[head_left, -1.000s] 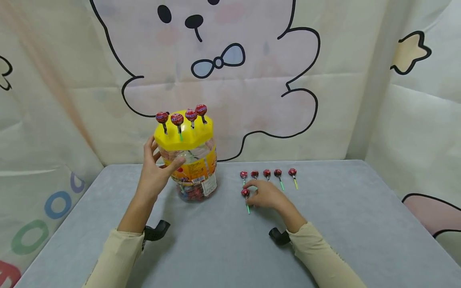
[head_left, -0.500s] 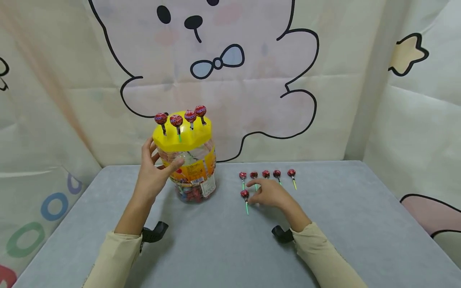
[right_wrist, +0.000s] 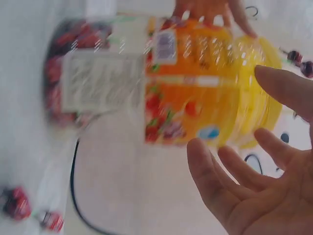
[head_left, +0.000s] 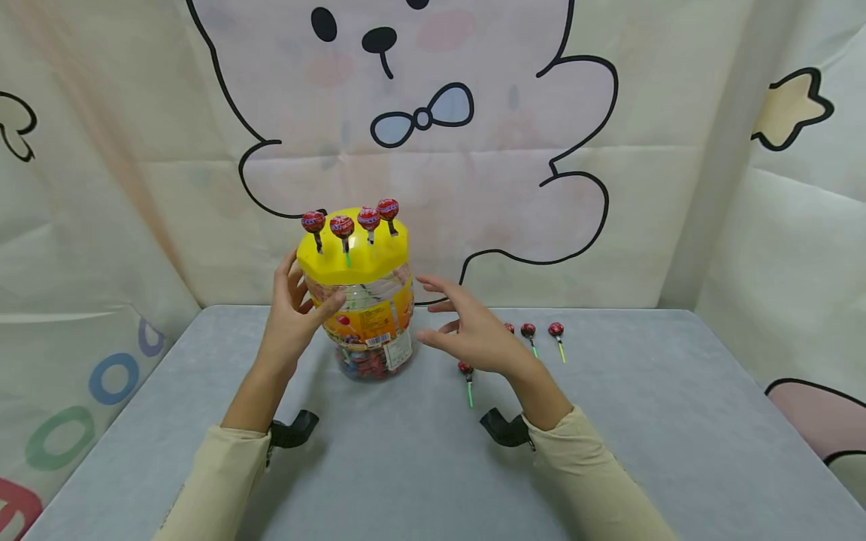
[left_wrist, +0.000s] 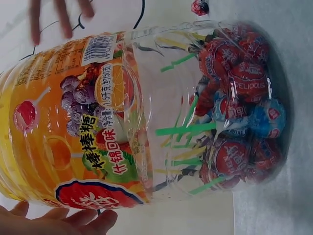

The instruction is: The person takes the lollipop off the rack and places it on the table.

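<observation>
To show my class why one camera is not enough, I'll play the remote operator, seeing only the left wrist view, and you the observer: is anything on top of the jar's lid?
Observer: Yes, four lollipops stand heads-up on the yellow lid.
Operator: I see some blurred fingers across the jar from me. Is that hand holding anything?
Observer: No, the right hand holds nothing.
Operator: One red lollipop head shows at the edge of my view. Which lollipop lies farthest right on the table?
Observer: In the head view, it is a yellow-stick lollipop.
</observation>
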The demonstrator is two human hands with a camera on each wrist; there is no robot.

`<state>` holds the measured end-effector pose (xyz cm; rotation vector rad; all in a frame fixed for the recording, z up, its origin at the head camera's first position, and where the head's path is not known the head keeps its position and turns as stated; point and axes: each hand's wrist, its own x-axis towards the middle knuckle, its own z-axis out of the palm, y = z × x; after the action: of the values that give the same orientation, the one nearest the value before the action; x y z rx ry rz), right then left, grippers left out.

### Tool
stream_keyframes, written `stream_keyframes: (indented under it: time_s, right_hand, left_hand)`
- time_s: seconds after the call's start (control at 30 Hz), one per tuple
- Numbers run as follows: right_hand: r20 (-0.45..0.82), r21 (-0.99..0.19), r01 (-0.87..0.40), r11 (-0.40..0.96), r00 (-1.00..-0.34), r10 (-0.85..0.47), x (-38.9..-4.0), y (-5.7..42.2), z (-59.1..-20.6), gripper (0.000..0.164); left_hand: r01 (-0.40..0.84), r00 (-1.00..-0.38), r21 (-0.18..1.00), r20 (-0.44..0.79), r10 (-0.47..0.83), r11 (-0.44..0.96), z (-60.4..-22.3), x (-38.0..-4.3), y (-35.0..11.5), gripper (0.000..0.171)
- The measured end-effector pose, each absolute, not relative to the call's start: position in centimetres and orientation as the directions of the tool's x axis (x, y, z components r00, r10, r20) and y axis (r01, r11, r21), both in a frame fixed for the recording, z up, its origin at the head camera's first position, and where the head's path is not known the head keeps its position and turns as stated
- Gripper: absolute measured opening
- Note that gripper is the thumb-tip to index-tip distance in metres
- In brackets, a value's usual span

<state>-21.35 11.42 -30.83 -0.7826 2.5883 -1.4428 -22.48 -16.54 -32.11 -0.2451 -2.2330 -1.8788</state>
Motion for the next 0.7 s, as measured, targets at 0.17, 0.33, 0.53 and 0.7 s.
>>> stream_keyframes:
  time_s: [0.17,0.33,0.53,0.7]
  right_hand:
    - [0.212,-0.850,-0.406,0.336,-0.847,-0.488,-21.3,9.5,-30.1,0.084]
    - [0.249,-0.852,-0.422,0.310,-0.847,-0.470,-21.3,9.2,-30.2,0.084]
    - [0.258,-0.851,-0.423,0.313,-0.854,-0.452,-21.7,9.1,-30.5,0.082]
    - [0.258,-0.854,-0.421,0.306,-0.853,-0.453,-21.9,9.0,-30.8,0.081]
  left_hand:
    - [0.248,-0.968,0.956,0.250,0.006,0.156,-32.2,-22.3,-16.4,0.091]
    - [0.232,-0.970,0.960,0.240,-0.034,0.154,-32.1,-22.2,-15.7,0.093]
    - [0.221,-0.964,0.957,0.243,-0.107,0.189,-32.0,-21.8,-14.7,0.095]
    - [0.186,-0.962,0.955,0.225,-0.156,0.232,-31.8,-21.4,-14.4,0.098]
